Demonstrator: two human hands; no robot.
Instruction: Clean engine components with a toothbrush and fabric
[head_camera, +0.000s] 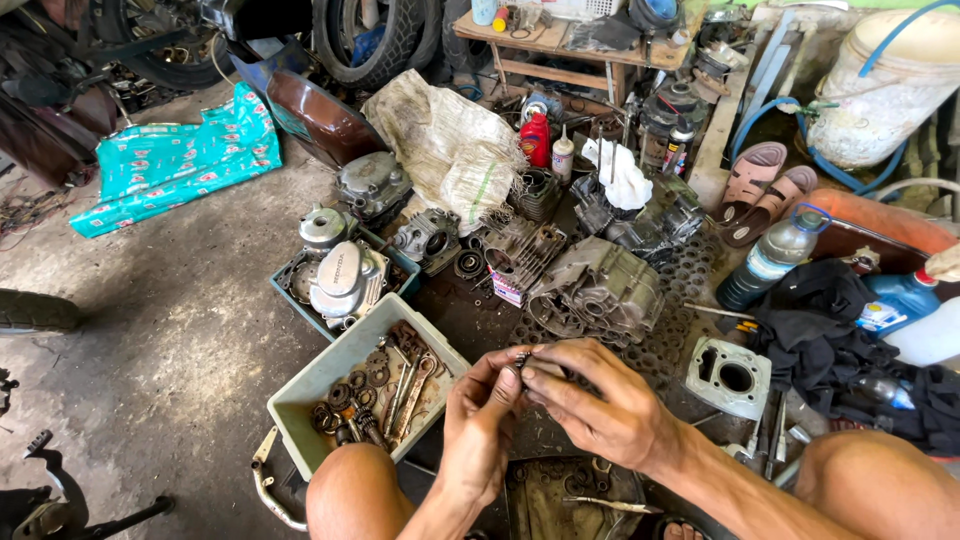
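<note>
Small dark metal part (521, 360), pinched between fingertips of both hands, held in the air over the oily floor between the knees. Too small and shadowed to tell its exact kind; looks like a ring or short pin.

Left hand (478, 425): thumb and forefinger closed on the part from below. Right hand (600, 400): fingers curled over, tips clamped on the same piece from above.

Directly beneath: a dark greasy tray or pan (570, 495), with a thin rod lying across it. Just left, a pale plastic bin (330, 375) full of rusty wrenches, washers and gears. Ahead, an engine crankcase (600, 290) sits on a perforated mat (680, 320); a grey cylinder block (728, 375) lies to the right, a finned cylinder (520, 255) further out, and a silver engine cover (345, 280) in a blue crate.

Risks, as judged:
- Hands and part look oily; a slip would likely drop the piece.
- The mat's holes and surrounding clutter could swallow it, and a dark part on a dark floor would be hard to find.
- Falling into the bin, it could be mixed up with similar scrap.
- Grit on the floor may foul it.
</note>
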